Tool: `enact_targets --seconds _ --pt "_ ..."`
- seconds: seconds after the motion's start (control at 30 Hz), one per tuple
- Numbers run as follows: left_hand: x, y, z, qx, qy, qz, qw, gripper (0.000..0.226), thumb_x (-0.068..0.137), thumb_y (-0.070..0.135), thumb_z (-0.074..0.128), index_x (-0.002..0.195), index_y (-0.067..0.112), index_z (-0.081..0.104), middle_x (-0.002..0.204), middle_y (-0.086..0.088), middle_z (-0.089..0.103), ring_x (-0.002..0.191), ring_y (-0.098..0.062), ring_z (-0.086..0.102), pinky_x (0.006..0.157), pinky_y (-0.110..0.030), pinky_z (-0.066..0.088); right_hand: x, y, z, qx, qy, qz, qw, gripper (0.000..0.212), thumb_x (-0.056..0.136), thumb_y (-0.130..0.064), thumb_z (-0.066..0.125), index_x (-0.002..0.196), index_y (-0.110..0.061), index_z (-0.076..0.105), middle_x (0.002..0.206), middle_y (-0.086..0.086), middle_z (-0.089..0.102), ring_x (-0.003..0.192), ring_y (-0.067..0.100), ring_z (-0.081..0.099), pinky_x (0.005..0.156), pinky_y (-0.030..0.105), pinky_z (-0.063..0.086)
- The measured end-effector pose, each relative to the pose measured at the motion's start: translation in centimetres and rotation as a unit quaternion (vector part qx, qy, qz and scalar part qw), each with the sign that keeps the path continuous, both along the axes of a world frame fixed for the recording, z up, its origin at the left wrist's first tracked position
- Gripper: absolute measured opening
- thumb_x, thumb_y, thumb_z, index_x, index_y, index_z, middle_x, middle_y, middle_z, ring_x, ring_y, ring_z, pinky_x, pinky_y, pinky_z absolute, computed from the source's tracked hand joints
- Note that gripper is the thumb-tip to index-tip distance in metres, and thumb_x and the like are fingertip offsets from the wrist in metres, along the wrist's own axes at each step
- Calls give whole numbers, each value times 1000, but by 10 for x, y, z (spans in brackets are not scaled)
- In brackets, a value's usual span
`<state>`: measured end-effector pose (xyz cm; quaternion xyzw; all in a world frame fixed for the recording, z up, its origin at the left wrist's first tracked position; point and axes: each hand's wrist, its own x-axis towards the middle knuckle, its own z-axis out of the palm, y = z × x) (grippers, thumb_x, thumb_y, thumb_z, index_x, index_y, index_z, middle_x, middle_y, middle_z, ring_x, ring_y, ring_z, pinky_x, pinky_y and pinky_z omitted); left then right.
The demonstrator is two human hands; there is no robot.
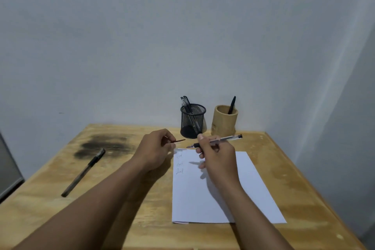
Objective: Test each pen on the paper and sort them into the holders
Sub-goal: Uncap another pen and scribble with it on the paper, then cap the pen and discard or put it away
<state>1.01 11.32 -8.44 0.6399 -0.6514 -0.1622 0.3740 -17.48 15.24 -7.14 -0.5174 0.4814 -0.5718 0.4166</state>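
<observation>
Our right hand (219, 160) grips a clear pen (227, 138), tip near the paper's (203, 199) far edge; our left hand (153, 149) pinches a thin dark piece (179, 140) beside that tip; mesh holder (192, 122) and bamboo holder (224, 124) stand just beyond.

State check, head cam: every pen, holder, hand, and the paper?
Left hand: pinches a small reddish piece, perhaps a cap.
Right hand: grips clear pen, nib bare, raised, not writing.
Paper: flat on table, three scribbles at top left.
Loose pen: lying on table, untouched.
Mesh holder: upright, two pens inside.
Bamboo holder: upright, one black pen inside.
</observation>
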Motion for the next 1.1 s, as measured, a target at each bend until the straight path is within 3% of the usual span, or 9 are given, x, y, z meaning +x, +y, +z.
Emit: enact_targets --seconds 0.17,0.23,0.33,0.5,0.63,0.83,1.0,1.1 --pt "-9 27 12 -17 98 -30 995 12 87 11 72 86 23 71 84 -2 73 79 -13 66 68 -19 48 -9 -5 10 50 -73 22 996 14 93 -14 70 86 -3 74 69 4 69 61 10 62 51 23 54" --pt "-13 34 20 -24 118 -53 991 11 87 12 72 86 23 72 86 -2 75 80 -13 67 71 -20 49 -12 -3 12 60 -86 24 994 14 93 -15 70 89 -3 74 71 5 70 62 10 63 52 23 55" --pt "-17 42 31 -37 104 -83 990 9 86 16 74 87 25 74 86 5 76 85 -12 69 80 -25 51 -15 2 12 65 -99 24 993 16 93 -17 72 92 -2 75 74 6 72 66 12 65 55 25 56" --pt "-28 55 50 -60 81 -90 991 9 88 17 72 91 25 75 87 11 76 80 2 67 74 -12 49 -22 12 19 60 -125 42 990 17 92 -18 73 93 -1 76 76 8 73 68 13 66 58 26 56" --pt "-26 60 56 -69 83 -74 991 9 88 17 72 93 24 76 88 11 76 82 1 68 78 -18 51 -31 15 29 55 -170 33 983 21 92 -17 72 100 3 73 77 9 71 63 9 64 55 23 55" --pt "-31 67 55 -43 116 -108 986 9 89 17 71 93 23 76 88 8 77 85 -2 69 80 -21 51 -36 20 36 60 -162 67 983 22 91 -20 74 101 0 73 75 6 71 61 6 63 58 24 55" --pt "-35 71 57 -34 169 -124 977 9 91 19 69 96 19 77 84 6 76 71 2 62 66 -17 43 -42 22 40 61 -154 97 981 22 91 -20 74 101 0 74 73 4 71 61 6 64 60 24 55" --pt "-41 73 60 -31 155 -135 978 10 92 22 68 97 20 77 83 7 76 72 2 62 69 -22 47 -41 24 43 52 -128 116 984 16 91 -19 74 95 -4 74 74 5 70 62 7 63 59 23 55"
